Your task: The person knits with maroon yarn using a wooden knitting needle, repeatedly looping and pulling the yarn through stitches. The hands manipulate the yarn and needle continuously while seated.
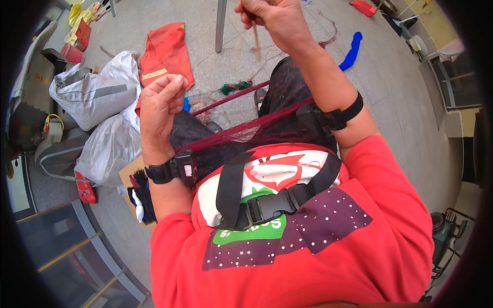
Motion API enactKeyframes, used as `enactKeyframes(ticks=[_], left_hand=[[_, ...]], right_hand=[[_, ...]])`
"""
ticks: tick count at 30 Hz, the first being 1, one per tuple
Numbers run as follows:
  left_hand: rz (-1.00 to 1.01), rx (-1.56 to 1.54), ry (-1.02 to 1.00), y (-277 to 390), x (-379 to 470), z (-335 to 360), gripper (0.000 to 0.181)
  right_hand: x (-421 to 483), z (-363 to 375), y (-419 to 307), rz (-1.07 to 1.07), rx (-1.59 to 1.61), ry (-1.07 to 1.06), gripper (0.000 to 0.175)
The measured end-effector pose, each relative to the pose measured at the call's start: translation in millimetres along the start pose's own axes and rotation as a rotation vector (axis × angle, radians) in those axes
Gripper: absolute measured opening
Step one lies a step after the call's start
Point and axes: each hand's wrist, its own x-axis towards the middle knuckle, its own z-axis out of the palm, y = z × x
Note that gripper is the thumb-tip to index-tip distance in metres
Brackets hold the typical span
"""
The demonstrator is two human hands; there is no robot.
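My left hand (163,94) is raised above my left knee, its thumb pressed against the curled fingers. No thing shows between them; a fine thread there would be too thin to see. Farther forward and to the right, my right hand (275,21) grips a thin wooden stick (255,32), whose lower end is blurred. A skein of dark red yarn (246,129) is stretched across my two knees, with a far strand (231,97) running between them. Both hands are above the skein, apart from it.
On the floor lie a tangle of green yarn (235,87), a blue yarn bundle (350,52) and a red cloth (165,54). White sacks (96,94) and a cardboard box (129,169) with yarn stand at my left. A metal leg (220,27) rises ahead.
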Motion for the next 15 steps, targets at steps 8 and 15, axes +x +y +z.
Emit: enactKeyframes(ticks=[8, 15], left_hand=[[0.001, 0.012, 0.017, -0.5, -2.0, -3.5, 0.017], [-0.016, 0.036, -0.026, -3.4, 1.3, -2.4, 0.016]], right_hand=[[-16.1, -5.1, 18.2, -0.219, -0.630, -0.268, 0.019], [12.1, -7.3, -7.6, 0.208, 0.735, -0.055, 0.014]])
